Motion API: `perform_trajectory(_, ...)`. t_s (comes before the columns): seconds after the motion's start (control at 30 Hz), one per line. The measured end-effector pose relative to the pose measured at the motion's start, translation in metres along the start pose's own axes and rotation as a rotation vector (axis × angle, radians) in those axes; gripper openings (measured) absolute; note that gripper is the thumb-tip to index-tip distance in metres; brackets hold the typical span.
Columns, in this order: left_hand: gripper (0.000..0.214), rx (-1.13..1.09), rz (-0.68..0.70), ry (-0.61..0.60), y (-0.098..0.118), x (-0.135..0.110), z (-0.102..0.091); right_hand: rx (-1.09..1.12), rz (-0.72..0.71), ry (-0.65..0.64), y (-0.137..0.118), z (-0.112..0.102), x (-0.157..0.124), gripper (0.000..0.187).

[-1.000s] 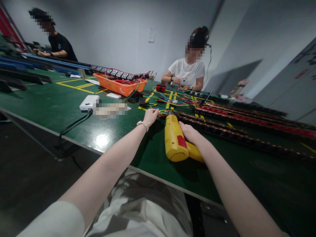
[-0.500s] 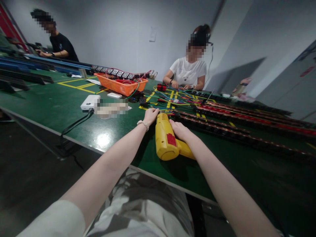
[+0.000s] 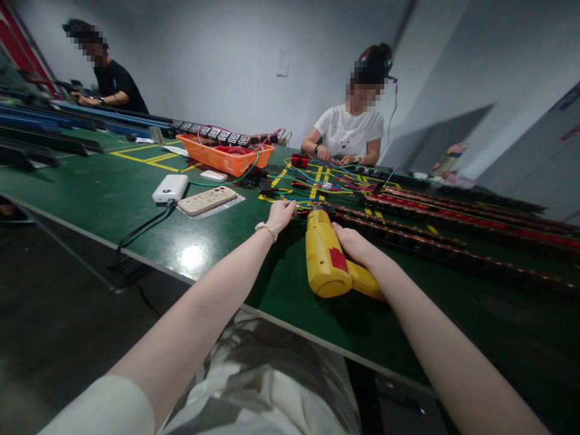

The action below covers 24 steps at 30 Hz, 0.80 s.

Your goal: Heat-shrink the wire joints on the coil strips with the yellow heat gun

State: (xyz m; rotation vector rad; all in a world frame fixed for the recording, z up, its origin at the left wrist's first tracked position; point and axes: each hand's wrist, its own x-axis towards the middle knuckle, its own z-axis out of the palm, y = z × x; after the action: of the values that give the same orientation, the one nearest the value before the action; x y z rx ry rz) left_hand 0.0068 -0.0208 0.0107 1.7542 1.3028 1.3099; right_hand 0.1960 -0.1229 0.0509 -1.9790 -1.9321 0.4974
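- Nearest, the green, flat-topped table [image 3: 272,296] spreads under both hands.
- The yellow plastic heat gun [image 3: 322,257] with a square red patch is just left of the right-hand grip, its dark nozzle pointing away from the wearer.
- The right hand [image 3: 354,243] is wrapped around the heat gun's handle.
- The left hand [image 3: 281,214], a pale band at its wrist, is left of that grip; its fingers are drawn together, but whether they pinch a wire I cannot tell.
- Thin multicoloured wires [image 3: 338,186] lie just beyond both hands.
- Long dark rails with coppery edges [image 3: 408,238] run off to the right of the grip.
- A beige, rounded flat case [image 3: 208,201] and a white, boxy device [image 3: 170,188] lie left of the left hand.
- Farther beyond it sits an orange plastic basket [image 3: 222,162].
- Past the wires, a co-worker in a white T-shirt [image 3: 348,133] faces the table.
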Motion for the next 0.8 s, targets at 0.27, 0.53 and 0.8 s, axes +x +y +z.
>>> perform_trajectory(0.27, 0.039, -0.016, -0.003, -0.001, 0.002, -0.001, -0.001, 0.02, 0.059, -0.01, 0.013, -0.011, -0.01, 0.06)
perform_trajectory(0.53, 0.037, -0.033, -0.03, -0.006, 0.003, 0.0, -0.001, 0.013, 0.036, -0.017, 0.008, -0.009, -0.009, 0.057)
perform_trajectory(0.8, 0.039, 0.025, -0.004, 0.028, 0.001, 0.001, 0.001, -0.02, -0.1, -0.056, -0.011, 0.006, 0.002, 0.05)
